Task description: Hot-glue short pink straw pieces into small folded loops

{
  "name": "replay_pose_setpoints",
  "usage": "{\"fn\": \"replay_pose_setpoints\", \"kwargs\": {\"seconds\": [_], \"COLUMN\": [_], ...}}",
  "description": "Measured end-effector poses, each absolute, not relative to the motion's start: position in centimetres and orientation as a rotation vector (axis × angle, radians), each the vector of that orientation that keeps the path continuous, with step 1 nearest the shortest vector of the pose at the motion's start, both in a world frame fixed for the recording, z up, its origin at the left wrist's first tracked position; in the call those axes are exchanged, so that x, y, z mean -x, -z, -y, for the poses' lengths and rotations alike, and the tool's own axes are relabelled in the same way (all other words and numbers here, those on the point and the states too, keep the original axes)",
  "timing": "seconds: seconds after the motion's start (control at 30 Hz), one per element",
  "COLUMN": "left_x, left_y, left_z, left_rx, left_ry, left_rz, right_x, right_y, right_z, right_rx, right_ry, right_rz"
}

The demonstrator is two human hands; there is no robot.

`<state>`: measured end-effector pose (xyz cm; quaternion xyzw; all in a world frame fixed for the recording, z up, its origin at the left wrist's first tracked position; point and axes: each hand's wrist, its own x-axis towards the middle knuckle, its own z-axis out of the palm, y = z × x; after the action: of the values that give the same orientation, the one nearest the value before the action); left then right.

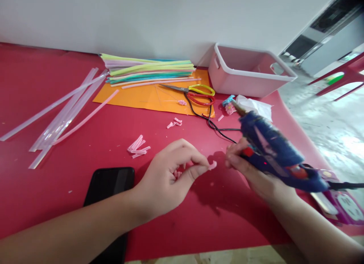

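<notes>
My left hand pinches a small curled pink pipe cleaner piece between thumb and forefinger. More pink bits show inside its curled palm. My right hand is wrapped round the handle of a blue hot glue gun, whose nozzle points up and left, away from the pinched piece. Short pink pipe cleaner pieces lie in a pile left of my left hand, with a few bent pieces farther back. Near the nozzle sits a small pink and blue flower-like piece.
Coloured pipe cleaners and scissors lie on an orange sheet. Clear glue sticks are at left, a black phone by my left forearm. A pink basket stands behind; a black cord crosses the red table.
</notes>
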<state>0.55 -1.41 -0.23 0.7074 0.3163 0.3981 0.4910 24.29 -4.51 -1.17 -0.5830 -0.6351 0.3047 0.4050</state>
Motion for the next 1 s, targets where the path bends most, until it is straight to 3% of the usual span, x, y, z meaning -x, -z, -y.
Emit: {"fn": "replay_pose_setpoints", "kwargs": {"seconds": [0.2, 0.5, 0.83, 1.0], "left_x": [-0.4, -0.4, -0.7, -1.0], "left_y": [0.6, 0.8, -0.1, -0.5], "left_z": [1.5, 1.5, 1.6, 1.4], "left_rx": [-1.953, -2.031, -1.706, -1.12], "left_ry": [-0.972, -0.902, -0.732, -0.381], "left_rz": [-0.699, -0.718, -0.856, -0.945], "right_x": [-23.9, -23.0, -22.3, -22.0], "right_y": [1.0, 0.5, 0.1, 0.0], "right_z": [4.5, 4.6, 4.4, 4.5], "right_rx": [1.22, 1.279, 1.219, 1.222], "right_ry": [-1.255, -1.411, -1.201, -0.751], "right_rz": [1.479, 1.444, 1.491, 1.86]}}
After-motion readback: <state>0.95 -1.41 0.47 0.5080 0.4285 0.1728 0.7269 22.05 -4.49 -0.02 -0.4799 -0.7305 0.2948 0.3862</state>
